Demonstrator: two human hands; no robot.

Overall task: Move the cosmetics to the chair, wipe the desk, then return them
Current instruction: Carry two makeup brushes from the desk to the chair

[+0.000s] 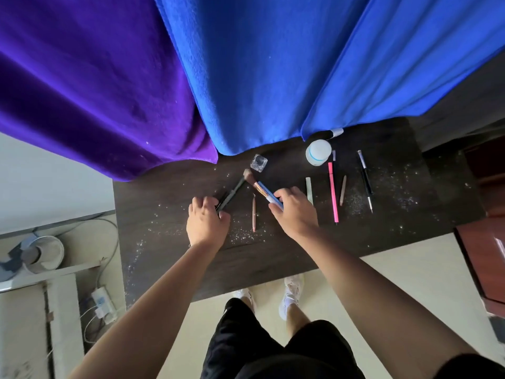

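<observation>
Left hand (207, 222) curls round a slim black brush (232, 193); at its three o'clock, right hand (295, 212) pinches a blue-handled brush (265, 189).

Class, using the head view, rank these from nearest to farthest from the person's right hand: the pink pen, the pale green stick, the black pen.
1. Nearest: pale green stick, just beside the right hand, on its right.
2. Next: pink pen, further right.
3. Farthest: black pen, farthest right of the three.
</observation>
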